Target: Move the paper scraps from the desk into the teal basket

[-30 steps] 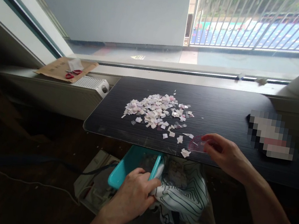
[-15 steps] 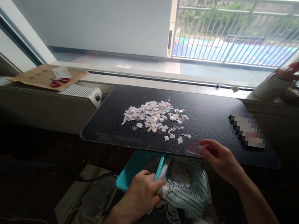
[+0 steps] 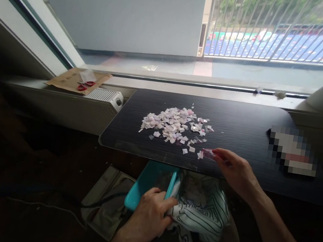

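Now, right of centre, we see the pink sheet (image 3: 208, 154) tilted more steeply, apparently touching loose scraps (image 3: 200, 155) on the worktop (image 3: 247, 127), and judge them within its sweep; the right hand (image 3: 235, 168) pinches it between its fingers, the left hand (image 3: 153, 210) curls around the teal tray (image 3: 132, 203).

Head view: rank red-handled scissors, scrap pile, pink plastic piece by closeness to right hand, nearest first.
1. Pink plastic piece: held in the right hand.
2. Scrap pile: on the dark tabletop, left of the hand.
3. Red-handled scissors: far left, on brown paper.
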A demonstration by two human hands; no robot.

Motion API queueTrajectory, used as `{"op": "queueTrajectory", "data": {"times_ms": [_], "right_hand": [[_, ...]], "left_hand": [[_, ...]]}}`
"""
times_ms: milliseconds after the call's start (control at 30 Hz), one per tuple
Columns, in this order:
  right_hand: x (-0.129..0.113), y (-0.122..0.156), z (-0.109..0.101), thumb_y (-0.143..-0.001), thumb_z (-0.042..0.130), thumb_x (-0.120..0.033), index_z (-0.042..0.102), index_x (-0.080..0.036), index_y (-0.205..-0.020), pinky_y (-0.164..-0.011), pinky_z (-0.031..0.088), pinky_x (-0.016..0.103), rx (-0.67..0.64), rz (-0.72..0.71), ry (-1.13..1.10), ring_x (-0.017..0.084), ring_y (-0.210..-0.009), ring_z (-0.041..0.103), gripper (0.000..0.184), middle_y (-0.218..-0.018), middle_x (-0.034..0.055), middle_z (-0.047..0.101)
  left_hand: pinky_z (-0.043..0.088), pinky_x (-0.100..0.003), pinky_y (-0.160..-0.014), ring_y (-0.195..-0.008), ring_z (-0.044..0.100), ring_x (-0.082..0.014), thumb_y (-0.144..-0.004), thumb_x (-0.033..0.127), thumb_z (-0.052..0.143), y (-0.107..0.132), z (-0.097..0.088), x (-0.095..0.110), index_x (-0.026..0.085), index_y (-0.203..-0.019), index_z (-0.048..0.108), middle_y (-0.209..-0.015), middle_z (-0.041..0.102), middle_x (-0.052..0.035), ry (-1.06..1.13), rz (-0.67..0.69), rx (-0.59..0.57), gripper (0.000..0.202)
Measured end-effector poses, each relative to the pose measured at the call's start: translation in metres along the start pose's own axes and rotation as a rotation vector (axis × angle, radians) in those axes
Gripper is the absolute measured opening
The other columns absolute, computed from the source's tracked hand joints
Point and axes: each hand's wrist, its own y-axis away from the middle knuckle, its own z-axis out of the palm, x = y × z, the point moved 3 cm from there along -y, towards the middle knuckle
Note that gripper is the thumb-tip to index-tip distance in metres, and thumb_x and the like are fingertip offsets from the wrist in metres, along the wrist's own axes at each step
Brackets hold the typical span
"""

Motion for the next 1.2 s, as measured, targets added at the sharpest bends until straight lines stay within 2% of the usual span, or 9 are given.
{"op": "queueTrajectory", "data": {"times_ms": [167, 433, 633, 800, 867, 933, 1100, 1200], "right_hand": [[-0.001, 0.005, -0.007, -0.082, 0.052, -0.029, 0.066, -0.021, -0.099, -0.065, 0.05, 0.027, -0.055, -0.023, 0.041, 0.015, -0.067, 0.062, 0.023, -0.088, 0.0033, 0.071], [-0.003, 0.016, -0.009, -0.083, 0.052, -0.027, 0.066, -0.023, -0.098, -0.062, 0.048, 0.024, -0.084, 0.007, -0.005, 0.013, -0.065, 0.059, 0.021, -0.086, 0.0005, 0.07], [0.007, 0.019, -0.011, -0.084, 0.052, -0.029, 0.065, -0.02, -0.103, -0.068, 0.049, 0.026, -0.037, 0.036, -0.035, 0.014, -0.071, 0.062, 0.025, -0.09, 0.0025, 0.07], [0.006, 0.029, -0.013, -0.084, 0.053, -0.031, 0.065, -0.022, -0.098, -0.063, 0.049, 0.023, -0.179, 0.041, -0.068, 0.013, -0.069, 0.062, 0.02, -0.086, 0.0003, 0.07], [0.005, 0.031, -0.016, -0.083, 0.054, -0.031, 0.065, -0.023, -0.096, -0.062, 0.049, 0.022, -0.197, 0.042, -0.074, 0.013, -0.068, 0.062, 0.02, -0.085, -0.0003, 0.07], [0.008, 0.028, -0.019, -0.083, 0.054, -0.032, 0.065, -0.023, -0.098, -0.063, 0.049, 0.023, -0.136, 0.058, -0.063, 0.013, -0.068, 0.062, 0.021, -0.085, 0.0, 0.07], [0.023, 0.006, -0.021, -0.082, 0.055, -0.034, 0.065, -0.022, -0.102, -0.068, 0.05, 0.027, 0.114, 0.095, -0.005, 0.014, -0.069, 0.062, 0.025, -0.09, 0.0024, 0.07], [0.026, -0.003, -0.018, -0.082, 0.053, -0.034, 0.065, -0.021, -0.102, -0.067, 0.05, 0.027, 0.124, 0.11, 0.035, 0.014, -0.067, 0.062, 0.026, -0.087, 0.0026, 0.07]], "left_hand": [[0.041, -0.035, -0.084, -0.068, 0.053, -0.0161, -0.066, 0.007, 0.054, -0.004, -0.003, 0.006, 0.023, -0.088, 0.063, -0.069, 0.057, 0.001, 0.004, -0.027, -0.005, 0.029], [0.04, -0.036, -0.084, -0.069, 0.053, -0.0164, -0.068, 0.007, 0.056, -0.011, -0.005, 0.007, 0.022, -0.089, 0.062, -0.07, 0.058, 0.0004, -0.013, 0.02, -0.059, 0.026], [0.041, -0.036, -0.082, -0.068, 0.053, -0.0163, -0.067, 0.007, 0.056, -0.013, -0.004, 0.009, 0.022, -0.087, 0.062, -0.069, 0.057, 0.001, 0.011, 0.028, -0.042, 0.025], [0.041, -0.035, -0.082, -0.067, 0.053, -0.0161, -0.067, 0.007, 0.055, -0.013, -0.003, 0.008, 0.022, -0.087, 0.062, -0.068, 0.056, 0.0014, 0.012, 0.028, -0.034, 0.026], [0.04, -0.036, -0.082, -0.067, 0.053, -0.016, -0.067, 0.007, 0.055, -0.013, -0.002, 0.008, 0.022, -0.088, 0.062, -0.069, 0.057, 0.0014, 0.011, 0.03, -0.034, 0.026], [0.04, -0.036, -0.083, -0.067, 0.052, -0.0159, -0.068, 0.008, 0.055, -0.013, -0.001, 0.007, 0.023, -0.088, 0.062, -0.069, 0.057, 0.0015, 0.012, 0.034, -0.031, 0.026], [0.04, -0.036, -0.083, -0.066, 0.052, -0.0158, -0.069, 0.008, 0.056, -0.014, 0.0, 0.008, 0.023, -0.086, 0.062, -0.067, 0.056, 0.0017, 0.02, 0.042, -0.027, 0.024], [0.04, -0.036, -0.083, -0.066, 0.052, -0.0159, -0.068, 0.007, 0.055, -0.013, 0.001, 0.008, 0.022, -0.085, 0.062, -0.068, 0.056, 0.0016, 0.022, 0.04, -0.023, 0.024]]}}
